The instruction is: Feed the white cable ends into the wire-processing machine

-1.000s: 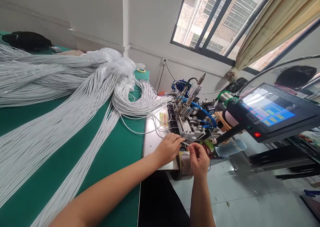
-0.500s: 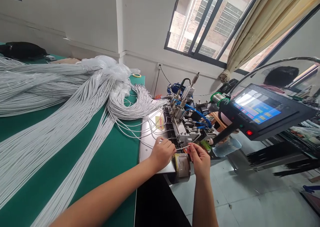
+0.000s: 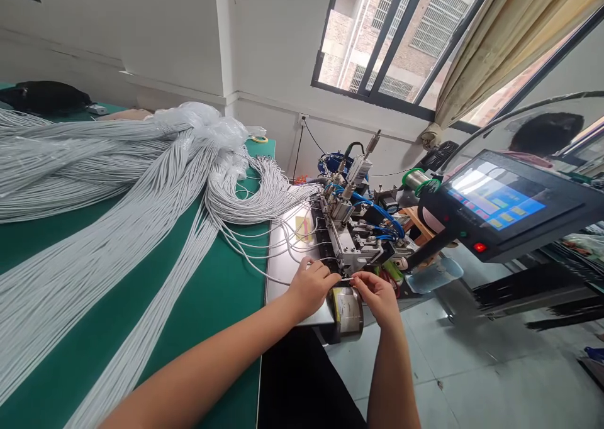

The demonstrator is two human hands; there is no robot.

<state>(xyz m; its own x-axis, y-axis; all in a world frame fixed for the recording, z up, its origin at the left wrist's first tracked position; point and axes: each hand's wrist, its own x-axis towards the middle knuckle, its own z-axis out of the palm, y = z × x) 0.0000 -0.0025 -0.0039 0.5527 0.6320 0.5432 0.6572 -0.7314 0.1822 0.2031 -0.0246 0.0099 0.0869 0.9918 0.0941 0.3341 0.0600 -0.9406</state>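
Observation:
Between my two hands runs the end of a thin white cable (image 3: 346, 279), close to the front of a small bench machine (image 3: 346, 240) with metal cylinders and blue air tubes. My left hand (image 3: 312, 289) is closed round the cable, over the corner of a pale metal plate (image 3: 278, 290). My right hand (image 3: 378, 295) pinches the cable near its tip, the fingertips hiding the very end. Several more white cables (image 3: 287, 234) lead across the plate into the machine. A brown roll with a label (image 3: 348, 312) sits just below my hands.
Large bundles of white cable (image 3: 141, 221) spread over the green table (image 3: 226, 316) at left. A control panel with a lit screen (image 3: 500, 196) stands at right, beside a spool of wire (image 3: 418, 180). A clear plastic tray (image 3: 436, 277) lies behind my right hand.
My hands have come closer together along the cable; the left slid right towards its end. The view has shifted slightly, with the machine and panel a little further right.

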